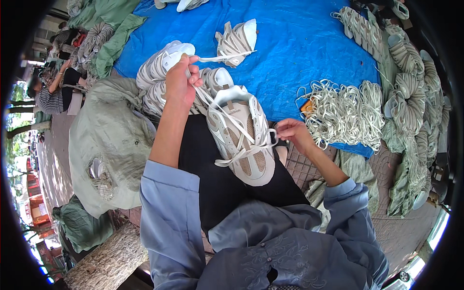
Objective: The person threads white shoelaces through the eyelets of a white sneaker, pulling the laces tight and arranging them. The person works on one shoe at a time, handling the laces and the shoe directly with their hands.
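Note:
A beige and white sneaker upper point(252, 166) lies on my lap over black trousers, its toe toward me. A white shoelace point(237, 157) runs loosely across its front and through some eyelets. Raised at the upper's far left, my left hand point(182, 82) is closed on a length of the lace, with a free end trailing right over the blue sheet. Beside the upper's right edge, my right hand point(294, 134) pinches a small loop of the lace with thumb and forefinger. The fingertips partly hide that loop.
A blue tarp point(299, 29) spreads ahead, with stacked shoe uppers point(237, 41) on it. A heap of white laces point(345, 113) lies right, beside bundled uppers point(408, 92). At left stand a pale sack point(108, 140) and a stone slab point(106, 261). Another person point(55, 96) sits far left.

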{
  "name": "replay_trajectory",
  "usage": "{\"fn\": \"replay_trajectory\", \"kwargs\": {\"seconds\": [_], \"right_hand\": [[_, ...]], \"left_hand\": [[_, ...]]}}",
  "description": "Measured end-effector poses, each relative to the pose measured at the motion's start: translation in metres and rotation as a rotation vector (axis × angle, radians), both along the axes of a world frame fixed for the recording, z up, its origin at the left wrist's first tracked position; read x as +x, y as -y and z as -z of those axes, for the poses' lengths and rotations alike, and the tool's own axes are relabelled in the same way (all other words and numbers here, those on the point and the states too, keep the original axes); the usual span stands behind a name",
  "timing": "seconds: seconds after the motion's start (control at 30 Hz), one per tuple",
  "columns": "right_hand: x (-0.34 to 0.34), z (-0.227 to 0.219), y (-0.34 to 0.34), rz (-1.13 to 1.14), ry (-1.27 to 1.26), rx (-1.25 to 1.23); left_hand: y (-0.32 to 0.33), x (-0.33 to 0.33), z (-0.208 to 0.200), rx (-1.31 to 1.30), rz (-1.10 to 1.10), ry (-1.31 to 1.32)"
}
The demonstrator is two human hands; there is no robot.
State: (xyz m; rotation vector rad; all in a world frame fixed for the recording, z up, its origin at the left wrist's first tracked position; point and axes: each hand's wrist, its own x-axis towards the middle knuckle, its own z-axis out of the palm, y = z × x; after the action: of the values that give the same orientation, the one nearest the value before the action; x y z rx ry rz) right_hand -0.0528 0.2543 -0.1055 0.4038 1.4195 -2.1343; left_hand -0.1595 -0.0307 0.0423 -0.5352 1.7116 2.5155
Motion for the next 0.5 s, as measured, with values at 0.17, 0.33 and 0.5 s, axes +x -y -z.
{"fn": "replay_trajectory", "kwargs": {"seconds": [0.17, 0.33, 0.5], "right_hand": [[0.016, -0.045, 0.008, -0.143, -0.669, 0.357], [0.021, -0.051, 0.040, -0.266, -1.303, 0.903], [0.015, -0.054, 0.043, -0.261, -1.521, 1.022]], "left_hand": [[0.005, 0.001, 0.001, -0.015, -0.019, 0.010], [-0.001, 0.003, -0.001, -0.036, 0.011, 0.017], [0.000, 0.006, 0.004, -0.031, -0.014, 0.039]]}}
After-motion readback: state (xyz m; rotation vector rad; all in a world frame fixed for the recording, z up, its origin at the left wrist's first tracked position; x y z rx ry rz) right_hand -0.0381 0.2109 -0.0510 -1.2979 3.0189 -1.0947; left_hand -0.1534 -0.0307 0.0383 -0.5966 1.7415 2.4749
